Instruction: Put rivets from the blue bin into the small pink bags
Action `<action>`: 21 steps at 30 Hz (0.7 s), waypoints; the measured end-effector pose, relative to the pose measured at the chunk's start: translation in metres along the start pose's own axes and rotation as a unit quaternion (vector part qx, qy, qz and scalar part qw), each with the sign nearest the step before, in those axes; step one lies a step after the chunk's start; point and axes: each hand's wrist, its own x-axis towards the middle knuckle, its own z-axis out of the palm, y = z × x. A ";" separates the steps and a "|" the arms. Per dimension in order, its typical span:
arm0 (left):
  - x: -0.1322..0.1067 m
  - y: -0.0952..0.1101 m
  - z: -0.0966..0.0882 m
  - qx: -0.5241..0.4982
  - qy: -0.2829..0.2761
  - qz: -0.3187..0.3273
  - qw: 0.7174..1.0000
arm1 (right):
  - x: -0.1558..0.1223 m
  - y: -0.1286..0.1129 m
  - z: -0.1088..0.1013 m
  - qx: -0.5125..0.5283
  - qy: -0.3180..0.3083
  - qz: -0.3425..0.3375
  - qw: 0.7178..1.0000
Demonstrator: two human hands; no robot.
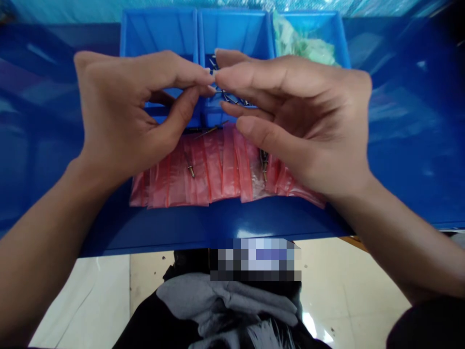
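Observation:
Above the middle blue bin (236, 29), my left hand (134, 102) is closed, its thumb bent in under the forefinger. Whatever lies at its fingertips is too small or hidden to make out. My right hand (305, 111) faces it with long, stretched fingers and the thumb apart. The tips of both hands meet or nearly meet. Thin metal pins or rivets (232, 99) lie in the bin below them. Under my hands spreads a row of clear plastic bags with red strips (228, 169). A small brass-coloured pin (191, 168) rests on the bags.
Another blue bin (160, 31) stands at the left. The right bin (339, 36) holds clear, greenish plastic bags (308, 46). Everything stands on a dark blue table (410, 160). Its front edge runs above my lap, where a grey cloth (225, 300) lies.

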 end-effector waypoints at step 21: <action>0.002 0.000 0.003 -0.018 0.019 0.013 1.000 | -0.007 0.021 0.011 -0.413 -0.166 -0.200 0.873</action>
